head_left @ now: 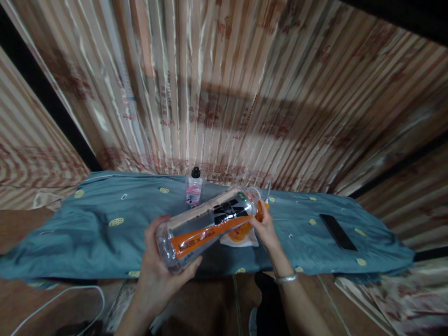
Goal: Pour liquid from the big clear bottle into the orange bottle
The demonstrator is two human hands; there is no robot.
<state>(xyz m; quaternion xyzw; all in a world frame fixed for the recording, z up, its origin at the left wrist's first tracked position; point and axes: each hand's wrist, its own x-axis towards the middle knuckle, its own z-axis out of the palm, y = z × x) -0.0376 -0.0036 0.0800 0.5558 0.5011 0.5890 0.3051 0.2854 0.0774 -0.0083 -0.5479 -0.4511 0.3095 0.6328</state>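
Observation:
A large clear plastic bottle (210,228) with an orange and black label is tilted across the middle, its mouth up and to the right. My left hand (159,261) is wrapped around its base. Close to the bottle's mouth, my right hand (265,226) has its fingers closed on the upper part of an orange see-through container (240,232). Much of that container is hidden behind the big bottle and my fingers. Under it lies a white cloth or tissue (247,241). Whether liquid passes between the two vessels cannot be seen.
A small pink-labelled bottle with a black cap (194,189) stands behind the large one. To the right lies a black phone (338,232). Everything rests on a blue-green patterned cloth surface (115,238), with striped curtains (210,93) behind. A white cable (80,287) hangs at lower left.

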